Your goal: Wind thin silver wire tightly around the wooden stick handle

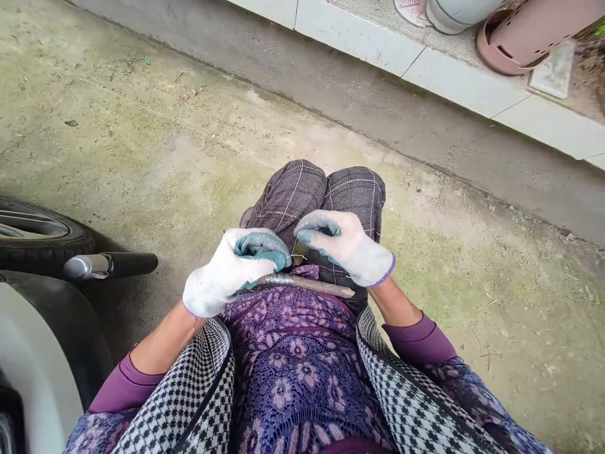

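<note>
Both my hands wear white gloves with grey-green coated fingers and meet over my lap. My left hand [234, 268] is closed around a thin stick [314, 285] whose near part is wound with grey wire; the stick's bare end pokes out to the right under my other wrist. My right hand [345, 243] curls its fingers in a pinch close to the left fingertips, where a fine wire end shows. What it pinches is too small to make out. My knees in checked trousers [316, 192] are just beyond the hands.
A vehicle tyre [40, 236] and a dark footpeg with a metal stem [111, 265] stand at the left, above a white body panel [33, 366]. A concrete kerb [425, 63] with pink and white pots [524, 34] runs along the top. Mossy concrete ground [165, 145] surrounds me.
</note>
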Action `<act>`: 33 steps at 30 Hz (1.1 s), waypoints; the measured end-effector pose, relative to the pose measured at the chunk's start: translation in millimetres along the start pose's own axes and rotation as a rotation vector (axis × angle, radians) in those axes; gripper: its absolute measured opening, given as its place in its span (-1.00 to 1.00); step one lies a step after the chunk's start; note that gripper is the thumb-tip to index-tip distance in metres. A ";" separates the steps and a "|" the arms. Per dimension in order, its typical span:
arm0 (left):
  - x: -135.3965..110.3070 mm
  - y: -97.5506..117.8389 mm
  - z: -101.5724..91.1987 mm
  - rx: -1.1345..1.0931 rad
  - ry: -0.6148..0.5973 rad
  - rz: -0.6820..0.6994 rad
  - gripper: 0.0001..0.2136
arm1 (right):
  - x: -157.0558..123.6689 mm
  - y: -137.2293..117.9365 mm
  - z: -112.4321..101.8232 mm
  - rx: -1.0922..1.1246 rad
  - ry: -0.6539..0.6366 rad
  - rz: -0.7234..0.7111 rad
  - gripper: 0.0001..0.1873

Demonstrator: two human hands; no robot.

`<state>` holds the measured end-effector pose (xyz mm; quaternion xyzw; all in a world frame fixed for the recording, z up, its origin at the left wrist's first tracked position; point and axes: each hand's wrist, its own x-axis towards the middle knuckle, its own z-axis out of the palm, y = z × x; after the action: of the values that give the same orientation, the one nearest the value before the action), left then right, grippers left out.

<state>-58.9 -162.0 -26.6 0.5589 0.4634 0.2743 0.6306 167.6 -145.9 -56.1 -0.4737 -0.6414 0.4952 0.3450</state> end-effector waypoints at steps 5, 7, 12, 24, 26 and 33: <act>-2.4 0.5 -0.1 0.714 0.157 0.036 -0.85 | -13.1 -20.1 -7.1 -0.239 0.060 -0.126 -0.85; -2.9 -0.4 2.3 0.891 0.218 0.094 -0.88 | -26.4 -21.1 -3.3 -0.321 0.047 -0.128 -0.88; -2.5 -5.2 8.3 0.517 0.340 0.088 -0.86 | -39.8 -3.3 11.0 -0.317 -0.135 -0.051 -0.83; -6.8 1.3 15.9 0.227 0.293 0.077 -0.81 | -15.5 -16.4 -4.4 0.289 -0.165 0.250 -0.64; -7.4 1.0 16.4 0.306 0.261 0.090 -0.80 | -17.3 -19.9 -1.8 0.246 -0.120 0.212 -0.72; -14.9 17.2 -5.2 0.735 0.305 0.272 -0.69 | -14.4 -19.2 -0.7 -0.106 -0.007 -0.020 -0.89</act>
<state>-66.8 -168.6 -5.7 0.7557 0.5405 0.2510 0.2715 167.6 -160.5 -37.0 -0.4831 -0.6726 0.4589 0.3220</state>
